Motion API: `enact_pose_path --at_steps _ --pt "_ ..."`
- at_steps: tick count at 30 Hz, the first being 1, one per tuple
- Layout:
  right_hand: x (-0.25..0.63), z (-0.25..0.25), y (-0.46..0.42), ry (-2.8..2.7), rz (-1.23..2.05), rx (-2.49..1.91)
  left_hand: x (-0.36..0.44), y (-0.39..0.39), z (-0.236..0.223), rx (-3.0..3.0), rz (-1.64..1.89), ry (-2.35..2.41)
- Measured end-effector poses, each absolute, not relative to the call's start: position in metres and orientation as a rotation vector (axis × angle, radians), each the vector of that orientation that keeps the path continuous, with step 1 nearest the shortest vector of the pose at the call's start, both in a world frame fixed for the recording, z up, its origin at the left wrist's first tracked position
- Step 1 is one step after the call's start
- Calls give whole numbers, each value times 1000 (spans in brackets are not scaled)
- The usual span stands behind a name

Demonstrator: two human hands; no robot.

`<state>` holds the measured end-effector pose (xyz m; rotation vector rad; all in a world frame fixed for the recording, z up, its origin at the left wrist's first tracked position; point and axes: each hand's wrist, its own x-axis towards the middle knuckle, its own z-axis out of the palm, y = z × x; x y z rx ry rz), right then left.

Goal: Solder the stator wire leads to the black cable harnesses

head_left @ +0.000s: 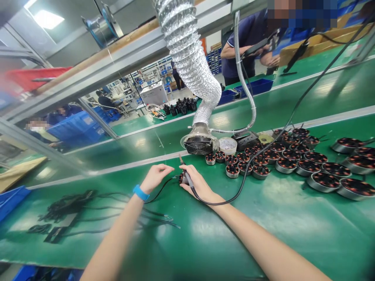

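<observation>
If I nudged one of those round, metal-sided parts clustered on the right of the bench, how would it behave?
The round parts would probably slide rather than tip, since they sit flat, wide and low. Their metallic sides suggest they'd feel heavy for their size. Stood on edge, one might roll, being circular.

Over there a co-worker in navy stands beyond a blue tray; a ceiling light glows overhead.

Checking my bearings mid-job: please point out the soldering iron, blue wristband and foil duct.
Soldering iron (189, 180): head view, on its grey handle.
Blue wristband (141, 192): head view, on its outer face.
Foil duct (191, 54): head view, on its ribbed middle.
</observation>
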<state>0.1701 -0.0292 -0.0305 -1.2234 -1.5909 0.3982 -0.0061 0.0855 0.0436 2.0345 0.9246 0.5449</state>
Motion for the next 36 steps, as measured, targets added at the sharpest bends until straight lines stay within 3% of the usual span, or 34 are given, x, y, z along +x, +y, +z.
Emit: enact_pose_path --at_steps 12,27,36 --pt "175 -31 -28 -1589 419 -1192 19 113 46 1958 -26 583" --pt "177 -30 -28 -1617 456 -1148 20 129 45 1900 -227 465" --pt "177 -39 -22 -1598 454 -1143 22 127 31 1842 -136 598"
